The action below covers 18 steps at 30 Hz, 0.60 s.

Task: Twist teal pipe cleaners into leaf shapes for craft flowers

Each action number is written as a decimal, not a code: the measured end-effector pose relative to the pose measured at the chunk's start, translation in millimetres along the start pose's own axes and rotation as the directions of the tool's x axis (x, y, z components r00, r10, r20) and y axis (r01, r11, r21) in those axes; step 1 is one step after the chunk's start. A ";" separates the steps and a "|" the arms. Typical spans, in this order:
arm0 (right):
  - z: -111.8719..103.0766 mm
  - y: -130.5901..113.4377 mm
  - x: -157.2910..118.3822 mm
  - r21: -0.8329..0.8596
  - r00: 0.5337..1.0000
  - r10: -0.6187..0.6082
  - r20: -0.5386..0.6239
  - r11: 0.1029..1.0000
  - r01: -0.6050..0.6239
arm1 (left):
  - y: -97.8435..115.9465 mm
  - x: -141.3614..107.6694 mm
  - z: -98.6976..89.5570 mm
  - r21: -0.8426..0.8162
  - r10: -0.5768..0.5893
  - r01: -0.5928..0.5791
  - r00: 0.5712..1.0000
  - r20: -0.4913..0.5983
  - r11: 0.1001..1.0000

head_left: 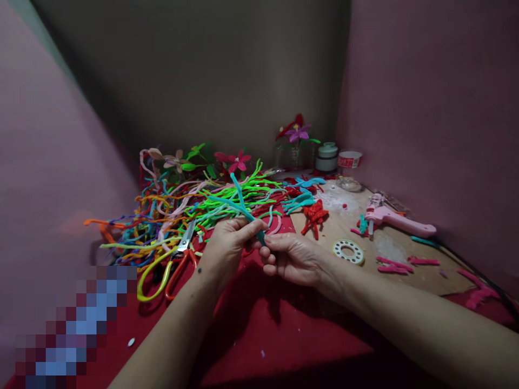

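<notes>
Both hands meet over the front of the table, pinching teal pipe cleaners (243, 207). My left hand (230, 237) grips them with thumb and fingers, and two fuzzy ends spread up and left in a V. My right hand (294, 258) holds the lower end between thumb and fingertips; part of that end is hidden by the fingers. Beside my left wrist lie scissors (185, 243) with one yellow and one orange-red handle. Behind the hands spreads a heap of bright green pipe cleaners (259, 186), with mixed orange, blue and yellow ones to the left.
A pink glue gun (399, 219) rests on a brown board (430, 278) at right, near a white perforated ring (348, 252). Red pipe-cleaner pieces (316, 217) and teal ones (300, 202) lie behind. Fuzzy flowers (298, 132) and a lidded jar (326, 158) stand at the back.
</notes>
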State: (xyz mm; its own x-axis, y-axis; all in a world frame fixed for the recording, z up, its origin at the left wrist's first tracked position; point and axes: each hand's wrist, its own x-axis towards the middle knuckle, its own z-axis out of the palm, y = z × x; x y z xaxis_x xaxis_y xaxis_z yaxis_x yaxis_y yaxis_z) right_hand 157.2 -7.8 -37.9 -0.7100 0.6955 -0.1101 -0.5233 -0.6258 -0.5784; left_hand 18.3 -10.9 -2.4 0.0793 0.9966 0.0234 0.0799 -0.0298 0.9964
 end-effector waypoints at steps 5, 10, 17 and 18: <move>0.1 1.5 4.0 -0.020 0.999 0.003 -0.049 1.000 -0.004 | 3.4 -2.2 1.4 0.071 0.040 -0.041 0.999 0.012 0.997; 0.3 2.4 3.5 -0.080 0.993 -0.074 -0.092 0.995 0.067 | 6.5 -3.7 -0.1 0.154 0.038 -0.051 0.996 0.085 0.987; -2.8 -3.1 1.2 -0.381 0.984 -0.166 -0.059 0.915 0.131 | 7.4 -3.6 -0.5 0.209 0.054 -0.057 0.998 0.021 0.976; -2.4 -3.4 0.9 -0.427 0.981 -0.180 -0.074 0.894 0.132 | 7.6 -3.8 0.3 0.202 0.047 -0.051 0.999 0.027 0.978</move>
State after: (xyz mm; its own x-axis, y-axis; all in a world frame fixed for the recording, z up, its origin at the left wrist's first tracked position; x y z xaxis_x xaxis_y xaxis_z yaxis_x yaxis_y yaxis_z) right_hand 159.4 -4.2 -38.0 -0.5672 0.8211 -0.0639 -0.3603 -0.3172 -0.8772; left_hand 18.9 -14.9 5.1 0.1099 0.9916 0.0677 0.2745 -0.0958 0.9568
